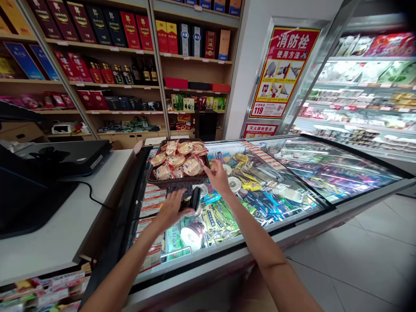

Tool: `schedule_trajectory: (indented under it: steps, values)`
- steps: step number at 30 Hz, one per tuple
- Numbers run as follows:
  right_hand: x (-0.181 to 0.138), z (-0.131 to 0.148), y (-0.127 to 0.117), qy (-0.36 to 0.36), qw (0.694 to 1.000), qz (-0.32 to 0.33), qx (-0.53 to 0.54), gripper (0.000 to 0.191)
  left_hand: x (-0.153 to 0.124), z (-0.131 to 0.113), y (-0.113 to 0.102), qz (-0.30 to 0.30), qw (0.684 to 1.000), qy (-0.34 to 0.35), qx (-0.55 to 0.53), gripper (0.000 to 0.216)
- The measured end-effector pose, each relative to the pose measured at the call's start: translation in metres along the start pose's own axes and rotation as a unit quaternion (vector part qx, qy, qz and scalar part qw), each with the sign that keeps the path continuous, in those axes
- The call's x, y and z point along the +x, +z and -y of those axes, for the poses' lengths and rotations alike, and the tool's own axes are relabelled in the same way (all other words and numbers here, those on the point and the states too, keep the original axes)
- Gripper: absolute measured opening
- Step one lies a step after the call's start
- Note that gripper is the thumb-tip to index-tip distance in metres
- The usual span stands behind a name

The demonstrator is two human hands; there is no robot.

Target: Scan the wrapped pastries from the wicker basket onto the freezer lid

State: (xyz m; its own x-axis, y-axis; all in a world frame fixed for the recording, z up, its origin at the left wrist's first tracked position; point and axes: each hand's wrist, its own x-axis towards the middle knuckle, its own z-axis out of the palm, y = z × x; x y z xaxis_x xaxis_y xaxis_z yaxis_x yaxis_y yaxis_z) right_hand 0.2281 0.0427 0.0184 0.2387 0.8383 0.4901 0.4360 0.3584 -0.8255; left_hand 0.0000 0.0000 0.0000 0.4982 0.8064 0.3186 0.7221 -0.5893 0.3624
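My left hand [172,209] grips a small black device [192,198] just above the glass lid of a chest freezer [292,190]. My right hand [218,177] reaches forward with fingers spread, touching the near right rim of a dark wicker basket [177,180]. The basket rests on the freezer lid and holds several round packaged pastries [182,161] in clear wrappers. Under the glass lie many packaged frozen goods, among them a white tub [191,236].
A white counter [48,234] with a black till and cable stands at the left. Wooden shelves [152,73] of boxed bottles fill the back wall. A red fire-hydrant notice [282,71] and an open chiller cabinet [367,86] stand at the right. Tiled floor [367,255] lies to the right.
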Motion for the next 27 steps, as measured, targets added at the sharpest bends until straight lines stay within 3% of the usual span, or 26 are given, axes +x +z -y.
schedule_trajectory:
  steps: [4, 6, 9, 12, 15, 18, 24, 27]
  values:
    - [0.006, 0.054, -0.014, -0.064, 0.976, 0.125, 0.166, 0.066, 0.031, -0.009, -0.061, -0.104, 0.991, -0.026, -0.075, 0.072]
    - [0.009, 0.081, -0.019, -0.105, 0.961, 0.154, 0.205, 0.076, 0.045, -0.024, -0.091, -0.161, 0.960, 0.009, -0.229, 0.088]
    - [0.016, 0.107, -0.021, -0.138, 0.948, 0.177, 0.227, 0.084, 0.060, -0.048, -0.119, -0.151, 0.920, 0.055, -0.357, 0.105]
    - [0.026, 0.105, -0.014, -0.131, 0.944, 0.198, 0.229, 0.087, 0.071, -0.052, -0.119, -0.097, 0.918, 0.050, -0.381, 0.112]
    - [0.035, 0.084, -0.003, -0.094, 0.948, 0.211, 0.219, 0.085, 0.080, -0.033, -0.102, -0.034, 0.916, 0.022, -0.398, 0.117]
    - [0.039, 0.068, 0.003, -0.059, 0.955, 0.213, 0.199, 0.081, 0.085, -0.014, -0.091, 0.026, 0.910, 0.037, -0.413, 0.119]
    - [0.036, 0.067, 0.002, -0.054, 0.963, 0.203, 0.166, 0.067, 0.078, -0.017, -0.095, 0.015, 0.909, 0.038, -0.414, 0.107]
    - [0.025, 0.055, 0.001, -0.039, 0.973, 0.181, 0.135, 0.052, 0.063, -0.014, -0.086, 0.006, 0.918, 0.003, -0.396, 0.085]
